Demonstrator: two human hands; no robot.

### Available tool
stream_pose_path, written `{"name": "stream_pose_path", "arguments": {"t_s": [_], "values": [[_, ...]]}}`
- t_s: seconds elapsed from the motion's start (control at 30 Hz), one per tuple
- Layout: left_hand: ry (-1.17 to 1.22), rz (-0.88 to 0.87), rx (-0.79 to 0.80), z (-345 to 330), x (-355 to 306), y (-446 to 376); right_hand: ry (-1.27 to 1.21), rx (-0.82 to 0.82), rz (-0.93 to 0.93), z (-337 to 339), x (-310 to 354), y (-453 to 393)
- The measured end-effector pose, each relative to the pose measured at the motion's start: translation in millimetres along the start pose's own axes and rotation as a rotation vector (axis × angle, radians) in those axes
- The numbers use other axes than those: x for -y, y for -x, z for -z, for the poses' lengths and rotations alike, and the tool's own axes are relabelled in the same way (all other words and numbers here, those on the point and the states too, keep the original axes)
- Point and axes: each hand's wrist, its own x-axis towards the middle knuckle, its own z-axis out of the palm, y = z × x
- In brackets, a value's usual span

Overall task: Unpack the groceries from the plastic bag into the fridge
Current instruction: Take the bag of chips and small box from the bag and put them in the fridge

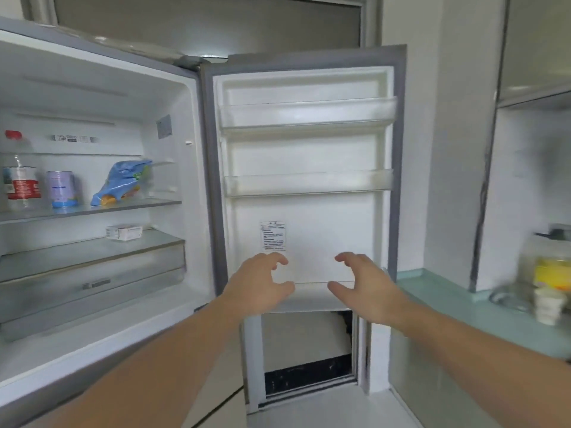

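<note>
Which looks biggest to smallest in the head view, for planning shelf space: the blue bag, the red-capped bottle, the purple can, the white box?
1. Red-capped bottle, partly cut off by the frame edge
2. Blue bag
3. Purple can
4. White box

Bottle and bag are close; unsure.

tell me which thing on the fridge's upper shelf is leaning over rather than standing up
The blue bag, rightmost on that shelf, leans tilted. The bottle with the red cap and the can beside it both stand upright.

Upper glass shelf (129, 206) of fridge carries a bottle (19, 180) w/ red cap, a can (61, 189) right of bottle, a blue bag (122, 182) further right. Lower shelf (77, 251) carries a small box (124, 232), below the bag.
</note>
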Motion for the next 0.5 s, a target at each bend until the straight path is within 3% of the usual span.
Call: {"name": "stream_pose_path", "arguments": {"t_s": [0.27,0.5], "values": [[0.183,-0.412,0.206,-101.9,-130.3,-40.3,0.233,-0.239,-0.421,87.1,-98.6,92.6],[0.347,-0.77,0.44,-188.3,-234.4,-9.0,0.387,-0.427,-0.871,133.1,-129.2,218.8]]}}
